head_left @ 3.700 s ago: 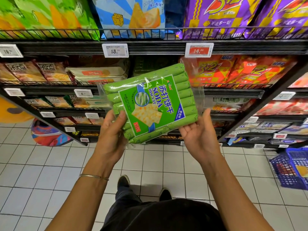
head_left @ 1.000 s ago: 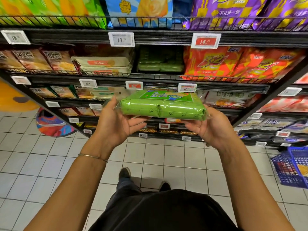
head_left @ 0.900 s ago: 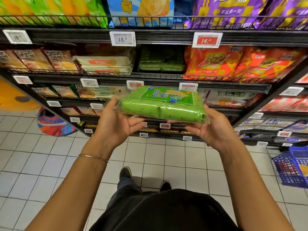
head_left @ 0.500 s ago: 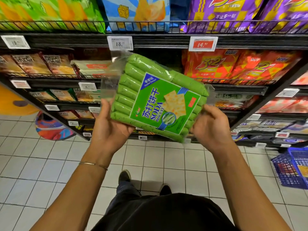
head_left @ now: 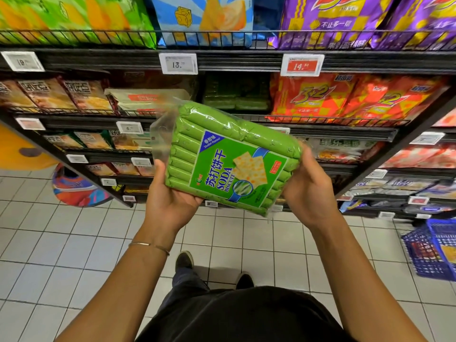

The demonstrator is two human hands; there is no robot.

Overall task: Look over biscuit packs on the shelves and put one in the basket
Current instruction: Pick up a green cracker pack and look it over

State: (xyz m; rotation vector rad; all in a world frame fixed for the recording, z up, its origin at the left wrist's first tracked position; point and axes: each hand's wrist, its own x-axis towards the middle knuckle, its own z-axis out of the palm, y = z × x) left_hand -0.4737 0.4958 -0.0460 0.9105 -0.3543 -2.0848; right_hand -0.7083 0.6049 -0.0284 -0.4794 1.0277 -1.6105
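A green soda biscuit pack point(head_left: 229, 156) in clear wrap is held up before the shelves, its label facing me and tilted down to the right. My left hand point(head_left: 170, 201) grips its lower left edge from beneath. My right hand point(head_left: 308, 191) grips its right end, fingers hidden behind the pack. The blue basket point(head_left: 431, 253) stands on the tiled floor at the far right, with a few items inside.
Black wire shelves point(head_left: 222, 62) carry snack and biscuit packs, with more green packs point(head_left: 234, 97) in a dim slot and red packs point(head_left: 345, 97) to its right. A colourful round thing point(head_left: 76, 191) lies on the floor at left. My feet point(head_left: 185, 260) stand on white tiles.
The pack went from edge-on and level to label-up and facing me, and it has turned and sunk a little since half a second ago. Both hands kept their hold.
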